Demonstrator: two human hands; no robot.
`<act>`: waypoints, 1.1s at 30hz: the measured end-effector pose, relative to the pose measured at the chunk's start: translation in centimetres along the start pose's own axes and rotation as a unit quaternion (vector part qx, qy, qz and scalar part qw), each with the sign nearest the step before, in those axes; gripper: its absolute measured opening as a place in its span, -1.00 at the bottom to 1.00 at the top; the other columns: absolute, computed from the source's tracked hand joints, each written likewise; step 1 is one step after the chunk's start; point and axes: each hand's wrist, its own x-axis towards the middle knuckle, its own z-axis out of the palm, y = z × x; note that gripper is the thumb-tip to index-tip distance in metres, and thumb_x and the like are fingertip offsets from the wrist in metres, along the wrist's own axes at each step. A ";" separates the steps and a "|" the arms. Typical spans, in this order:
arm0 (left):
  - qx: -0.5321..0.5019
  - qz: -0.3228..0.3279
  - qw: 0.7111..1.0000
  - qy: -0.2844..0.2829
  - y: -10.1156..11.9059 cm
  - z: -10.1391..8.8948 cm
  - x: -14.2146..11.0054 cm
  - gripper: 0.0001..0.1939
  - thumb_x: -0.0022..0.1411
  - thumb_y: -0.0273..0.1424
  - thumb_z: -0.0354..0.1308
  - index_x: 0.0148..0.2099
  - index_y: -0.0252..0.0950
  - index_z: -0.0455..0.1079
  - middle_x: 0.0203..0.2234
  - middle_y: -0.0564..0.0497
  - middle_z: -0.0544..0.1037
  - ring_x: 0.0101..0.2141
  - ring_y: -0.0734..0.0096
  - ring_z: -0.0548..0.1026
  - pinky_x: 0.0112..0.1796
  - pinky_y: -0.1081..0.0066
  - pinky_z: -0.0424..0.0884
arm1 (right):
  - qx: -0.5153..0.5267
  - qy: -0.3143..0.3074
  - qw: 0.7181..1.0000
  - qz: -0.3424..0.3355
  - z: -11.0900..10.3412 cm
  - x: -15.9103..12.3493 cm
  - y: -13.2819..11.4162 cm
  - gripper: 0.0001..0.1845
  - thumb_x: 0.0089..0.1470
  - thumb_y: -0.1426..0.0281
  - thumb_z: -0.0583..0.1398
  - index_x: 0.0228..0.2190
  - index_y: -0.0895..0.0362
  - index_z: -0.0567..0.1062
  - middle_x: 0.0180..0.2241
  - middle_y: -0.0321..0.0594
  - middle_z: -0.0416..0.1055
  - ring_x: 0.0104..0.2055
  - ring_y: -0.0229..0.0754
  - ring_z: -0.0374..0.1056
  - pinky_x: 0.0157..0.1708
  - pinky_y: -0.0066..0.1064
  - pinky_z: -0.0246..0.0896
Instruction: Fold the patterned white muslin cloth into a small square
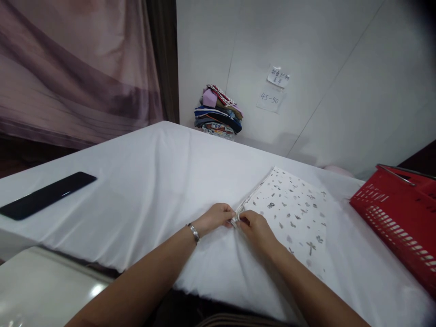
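Two hands, our left (pixel 217 217) and right (pixel 258 229), have fingers pinched on the printed cloth's (pixel 295 213) corner, left of the red basket (pixel 397 218); uneven pulling (layers look loose) could skew its edges.

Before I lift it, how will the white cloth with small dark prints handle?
Probably floppy: the printed white cloth lies flat, its corner bunched between left hand and right hand. Likely light, as it looks thin. Layers may slip apart: stacked edges show.

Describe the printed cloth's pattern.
Small, scattered grey-brown motifs on white; the printed cloth shows best in the head view.
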 end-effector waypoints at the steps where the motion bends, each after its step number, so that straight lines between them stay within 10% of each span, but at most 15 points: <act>1: 0.000 0.000 1.000 -0.002 0.0 0.0 0.0 -0.77 -0.12 -0.28 0.22 -0.47 -0.36 0.35 -0.54 0.04 0.44 -0.47 0.45 0.42 -0.37 0.38 0.40 | 0.013 -0.005 1.000 -0.001 -0.1 0.1 0.3 -0.91 0.04 0.42 0.12 -0.44 0.13 0.42 -0.45 -0.27 0.38 -0.41 -0.25 0.26 -0.40 -0.45 0.09; 33: 0.034 0.013 0.999 0.006 -0.5 0.1 0.3 -0.82 -0.06 -0.31 0.15 -0.47 -0.35 0.34 -0.54 0.04 0.43 -0.47 0.45 0.42 -0.40 0.41 0.41 | -0.038 -0.006 0.999 -0.003 0.0 0.1 0.1 -0.89 0.04 0.44 0.07 -0.46 0.14 0.38 -0.46 -0.26 0.33 -0.43 -0.26 0.22 -0.43 -0.45 0.03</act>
